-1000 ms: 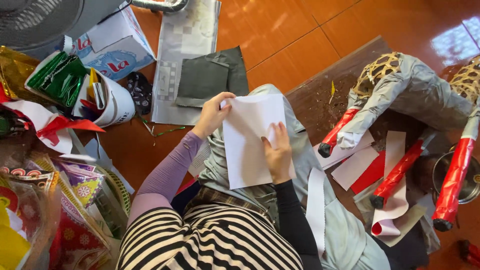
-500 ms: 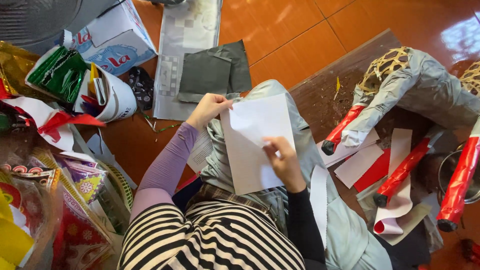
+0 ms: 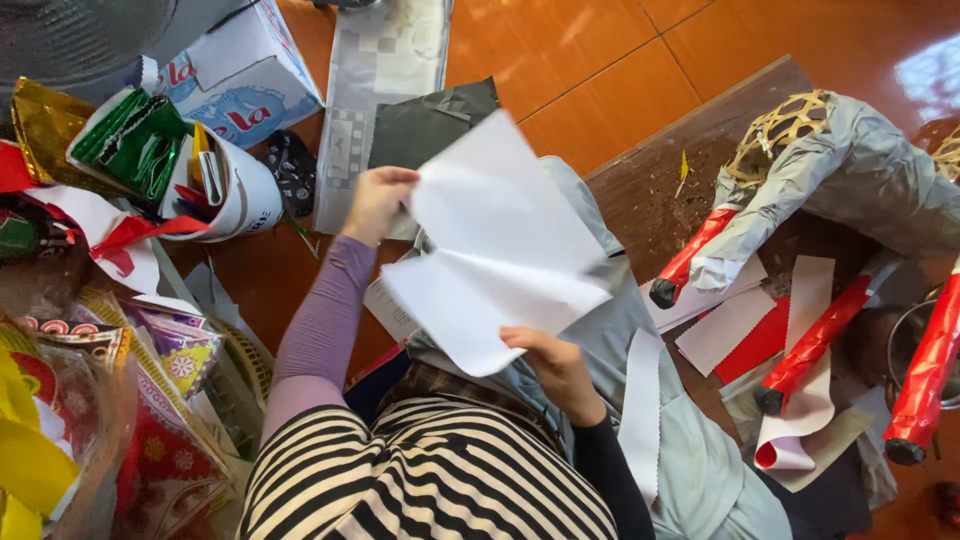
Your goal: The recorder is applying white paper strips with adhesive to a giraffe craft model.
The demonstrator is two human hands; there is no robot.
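Observation:
A creased white sheet of paper (image 3: 495, 245) is held up over my lap, bent along a fold across its middle. My left hand (image 3: 377, 200) grips its upper left corner. My right hand (image 3: 552, 362) pinches its lower edge. Under the sheet lie my grey trouser legs (image 3: 640, 330). A woven animal figure (image 3: 830, 180) wrapped in grey paper, with red-wrapped legs, stands to the right on a dark board (image 3: 660, 180).
White and red paper strips (image 3: 760, 330) lie under the figure. At left stand a white tub of paper scraps (image 3: 235, 185), a white carton (image 3: 240, 75) and piles of coloured wrappers (image 3: 120, 400). Grey paper sheets (image 3: 380, 90) lie on the orange tiled floor.
The flat sheet has been lifted and turned clockwise, now bent along a middle fold. My right hand slid from its middle to the lower edge; my left hand rose with the corner.

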